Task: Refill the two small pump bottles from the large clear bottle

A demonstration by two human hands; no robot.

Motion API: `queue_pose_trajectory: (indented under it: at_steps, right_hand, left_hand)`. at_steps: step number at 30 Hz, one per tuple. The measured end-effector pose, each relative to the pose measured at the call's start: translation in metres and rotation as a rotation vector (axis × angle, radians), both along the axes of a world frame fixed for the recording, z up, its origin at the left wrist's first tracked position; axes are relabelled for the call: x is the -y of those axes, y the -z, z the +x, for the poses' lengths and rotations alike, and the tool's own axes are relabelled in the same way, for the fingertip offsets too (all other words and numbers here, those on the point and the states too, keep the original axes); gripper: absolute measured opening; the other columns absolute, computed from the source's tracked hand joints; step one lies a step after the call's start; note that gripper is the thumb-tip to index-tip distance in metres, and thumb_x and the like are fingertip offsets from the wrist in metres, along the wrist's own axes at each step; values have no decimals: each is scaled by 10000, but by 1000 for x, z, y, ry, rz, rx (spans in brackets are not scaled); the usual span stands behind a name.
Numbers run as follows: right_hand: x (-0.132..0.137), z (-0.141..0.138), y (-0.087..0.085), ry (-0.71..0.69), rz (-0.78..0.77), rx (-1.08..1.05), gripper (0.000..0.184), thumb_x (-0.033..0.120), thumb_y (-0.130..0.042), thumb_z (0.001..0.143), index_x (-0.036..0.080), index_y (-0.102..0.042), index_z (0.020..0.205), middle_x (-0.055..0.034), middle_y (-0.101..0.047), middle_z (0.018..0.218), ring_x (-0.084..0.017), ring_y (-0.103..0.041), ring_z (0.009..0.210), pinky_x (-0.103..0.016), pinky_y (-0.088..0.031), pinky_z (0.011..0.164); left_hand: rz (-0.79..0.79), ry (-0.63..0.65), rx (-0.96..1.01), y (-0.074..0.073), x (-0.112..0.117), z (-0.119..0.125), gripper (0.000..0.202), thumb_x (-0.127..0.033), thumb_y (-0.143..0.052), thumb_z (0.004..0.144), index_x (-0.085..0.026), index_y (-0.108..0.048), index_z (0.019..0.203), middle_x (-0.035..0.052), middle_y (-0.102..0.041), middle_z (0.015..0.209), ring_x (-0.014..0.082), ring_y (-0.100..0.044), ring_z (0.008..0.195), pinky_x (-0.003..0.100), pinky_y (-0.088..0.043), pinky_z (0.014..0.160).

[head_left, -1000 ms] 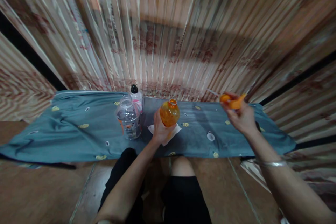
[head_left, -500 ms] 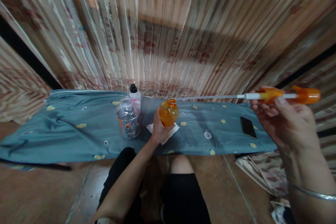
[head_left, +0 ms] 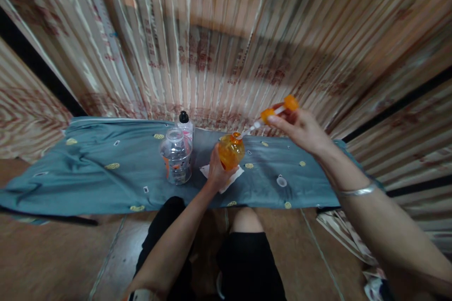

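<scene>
My left hand (head_left: 218, 171) is wrapped round a translucent orange bottle (head_left: 231, 151), which tilts slightly to the right above a white tissue (head_left: 231, 182). My right hand (head_left: 300, 127) grips an orange pump head (head_left: 271, 114) with a white shaft and a long, thin dip tube (head_left: 249, 129). The tube reaches down into the mouth of the orange bottle; its lower end is hidden inside. Left of my left hand stands a clear, wide-mouthed plastic bottle (head_left: 176, 162) with an orange print. Just behind it is a clear bottle with a black cap (head_left: 184, 117).
Blue-green patterned cloth (head_left: 127, 188) covers the long, low surface before my knees. A striped curtain (head_left: 226, 47) hangs right behind it. Dark metal bars (head_left: 38, 66) run at both sides. Bunched fabric (head_left: 346, 235) lies at the lower right.
My right hand has moved left with the pump head, and the tube has gone from mostly outside to deep inside the bottle. The phone on the cloth is now hidden behind my right arm.
</scene>
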State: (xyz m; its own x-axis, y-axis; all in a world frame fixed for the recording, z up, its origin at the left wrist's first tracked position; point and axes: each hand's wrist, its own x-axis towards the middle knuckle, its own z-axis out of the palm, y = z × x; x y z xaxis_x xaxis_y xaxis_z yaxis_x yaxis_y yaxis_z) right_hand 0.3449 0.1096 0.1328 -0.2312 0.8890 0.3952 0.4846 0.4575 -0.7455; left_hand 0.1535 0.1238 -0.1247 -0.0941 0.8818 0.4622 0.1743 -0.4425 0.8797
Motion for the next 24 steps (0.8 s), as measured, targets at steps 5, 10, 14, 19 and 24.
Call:
queue_pose_trajectory:
  at_steps: [5, 10, 14, 19, 24]
  right_hand:
    - [-34, -27, 43, -208, -116, 161, 571, 753, -699, 878, 186, -748, 915, -56, -779, 907, -238, -717, 892, -346, -583, 844]
    - [-31, -27, 51, -215, -87, 265, 518, 691, -688, 907, 185, -771, 979, -72, -809, 995, -269, -742, 959, -369, -580, 889]
    - [-30, -26, 50, -221, -88, 289, 503, 678, -658, 931, 189, -771, 969, -68, -815, 993, -274, -747, 966, -368, -578, 887]
    - [-36, -26, 52, -225, -102, 316, 489, 671, -694, 910, 190, -768, 961, -45, -803, 922, -258, -740, 906, -355, -566, 876]
    - [-38, -27, 50, -238, -107, 299, 485, 658, -697, 911, 182, -775, 964, -45, -802, 934, -254, -731, 921, -349, -565, 877]
  left_hand:
    - [28, -13, -13, 5, -1, 0, 1070, -259, -972, 601, -224, -440, 1530, 194, -582, 1512, 439, -574, 1437, 679, -437, 1242]
    - [39, -17, -23, 8, -2, 2, 1069, -268, -960, 611, -212, -425, 1535, 205, -579, 1514, 445, -573, 1435, 713, -430, 1224]
    - [38, -12, -26, 8, -2, 2, 1077, -275, -952, 616, -202, -411, 1545, 213, -564, 1538, 432, -562, 1443, 689, -414, 1239]
    - [33, 1, -22, 5, -1, 1, 1038, -308, -942, 640, -244, -425, 1537, 188, -573, 1535, 416, -572, 1430, 659, -440, 1228]
    - [24, 12, -22, 2, 0, 0, 1053, -288, -948, 627, -214, -423, 1537, 201, -573, 1529, 423, -568, 1435, 649, -428, 1245]
